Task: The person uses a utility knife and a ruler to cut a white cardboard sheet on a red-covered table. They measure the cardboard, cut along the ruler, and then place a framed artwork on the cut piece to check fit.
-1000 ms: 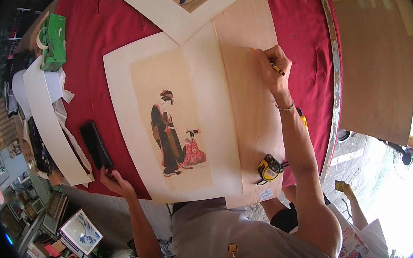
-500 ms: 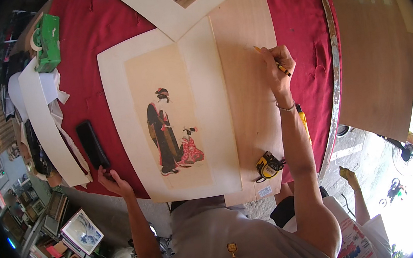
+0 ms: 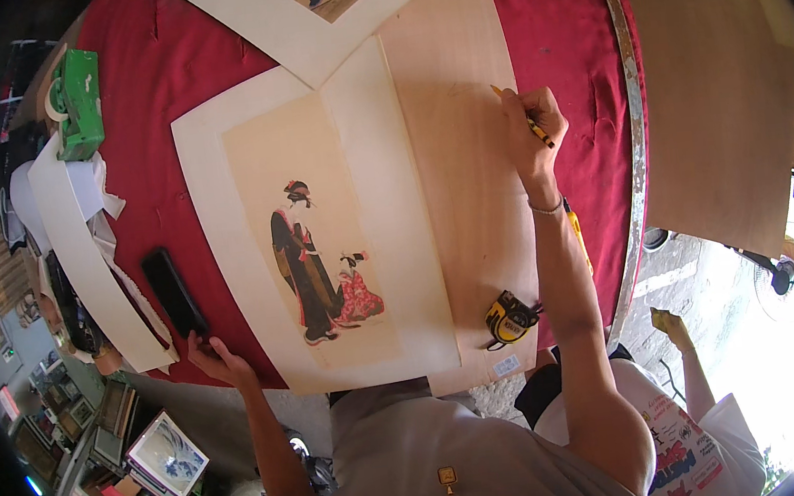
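Observation:
My right hand (image 3: pixel 537 129) is closed round a yellow-and-black pencil (image 3: pixel 541 132), over the right edge of a thin wooden board (image 3: pixel 464 146). The pencil's tip points to the upper left, over the board. At the lower left, my left hand (image 3: pixel 222 362) has its fingers apart by the near end of a black phone (image 3: pixel 174 290); whether they touch it I cannot tell. Between the hands lies a matted print (image 3: pixel 330 350) of two robed figures, partly on the board. A yellow-and-black tape measure (image 3: pixel 511 318) rests on the board left of my right forearm.
Red cloth (image 3: pixel 570 59) covers the table. A yellow cutter (image 3: pixel 577 231) is partly behind my right forearm. A second matted print (image 3: pixel 357 32) overlaps the first. At left are a green tape dispenser (image 3: pixel 79 102) and a white strip (image 3: pixel 82 250). Another person's hand (image 3: pixel 669 325) shows lower right.
The view has shifted, so the table and its things sit further left. Against the board, my right hand with the pencil is slightly further right. My left hand stays by the phone.

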Motion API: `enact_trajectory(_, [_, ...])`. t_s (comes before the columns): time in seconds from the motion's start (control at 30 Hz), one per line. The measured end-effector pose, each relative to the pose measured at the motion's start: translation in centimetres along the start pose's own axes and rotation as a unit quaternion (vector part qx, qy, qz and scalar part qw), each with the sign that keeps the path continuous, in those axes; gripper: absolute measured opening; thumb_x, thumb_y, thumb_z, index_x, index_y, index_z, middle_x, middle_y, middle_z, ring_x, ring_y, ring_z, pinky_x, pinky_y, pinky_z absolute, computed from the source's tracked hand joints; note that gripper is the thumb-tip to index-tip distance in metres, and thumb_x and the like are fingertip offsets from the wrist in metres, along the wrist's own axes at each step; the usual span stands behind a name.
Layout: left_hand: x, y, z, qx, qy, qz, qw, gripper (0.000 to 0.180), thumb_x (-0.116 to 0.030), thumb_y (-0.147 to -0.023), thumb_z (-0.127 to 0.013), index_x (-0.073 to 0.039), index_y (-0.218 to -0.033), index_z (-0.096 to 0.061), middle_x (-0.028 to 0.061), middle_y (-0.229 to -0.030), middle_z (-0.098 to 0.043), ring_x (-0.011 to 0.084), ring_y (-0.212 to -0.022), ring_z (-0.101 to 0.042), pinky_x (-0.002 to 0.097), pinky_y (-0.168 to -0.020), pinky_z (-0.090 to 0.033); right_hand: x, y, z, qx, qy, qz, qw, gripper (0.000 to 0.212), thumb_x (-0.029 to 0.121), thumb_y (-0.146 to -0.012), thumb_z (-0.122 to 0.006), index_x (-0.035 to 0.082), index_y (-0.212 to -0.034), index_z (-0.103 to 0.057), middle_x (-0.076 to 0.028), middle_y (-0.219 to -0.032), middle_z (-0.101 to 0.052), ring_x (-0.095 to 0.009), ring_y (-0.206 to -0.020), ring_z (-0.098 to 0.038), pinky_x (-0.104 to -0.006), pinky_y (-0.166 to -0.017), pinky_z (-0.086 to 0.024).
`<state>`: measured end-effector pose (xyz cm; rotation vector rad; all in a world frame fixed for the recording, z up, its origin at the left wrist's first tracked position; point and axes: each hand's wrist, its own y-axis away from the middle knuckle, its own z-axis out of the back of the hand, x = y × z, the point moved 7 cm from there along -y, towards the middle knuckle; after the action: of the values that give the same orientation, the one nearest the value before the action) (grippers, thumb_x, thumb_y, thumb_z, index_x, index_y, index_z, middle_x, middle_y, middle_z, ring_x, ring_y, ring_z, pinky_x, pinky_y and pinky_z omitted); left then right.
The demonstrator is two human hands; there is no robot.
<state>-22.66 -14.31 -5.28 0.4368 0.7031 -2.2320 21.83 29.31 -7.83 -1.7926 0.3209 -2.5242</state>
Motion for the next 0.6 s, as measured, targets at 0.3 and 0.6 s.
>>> enact_trajectory(0.3, [-0.4, -0.2, 0.1, -0.002, -0.006, -0.002, 1.000, 0.045, -0.032, -0.095, -0.054, 0.003, -0.123, -0.053, 0.0157, -0.108, -0.053, 0.0249, -0.092, -0.048, 0.0363, -0.080, -0.039, 0.5, -0.2, -0.8, 0.025, -0.011, 0.002, 1.000, 0.023, 0.005, -0.085, -0.069, 0.004, -0.070, -0.052, 0.002, -0.059, -0.053, -0.001, -0.053, -0.042, -0.0204, -0.048, -0.035])
enact_trajectory(0.6, [-0.2, 0.0, 0.1, 0.003, 0.005, 0.004, 1.000, 0.042, -0.029, -0.096, -0.053, 0.003, -0.123, -0.052, 0.0148, -0.109, -0.052, 0.0239, -0.092, -0.049, 0.0356, -0.080, -0.039, 1.0, 0.4, -0.2, 0.015, 0.021, 0.046, 0.999, 0.024, 0.006, -0.084, -0.069, 0.003, -0.070, -0.050, 0.001, -0.057, -0.051, -0.002, -0.053, -0.041, -0.0216, -0.046, -0.035])
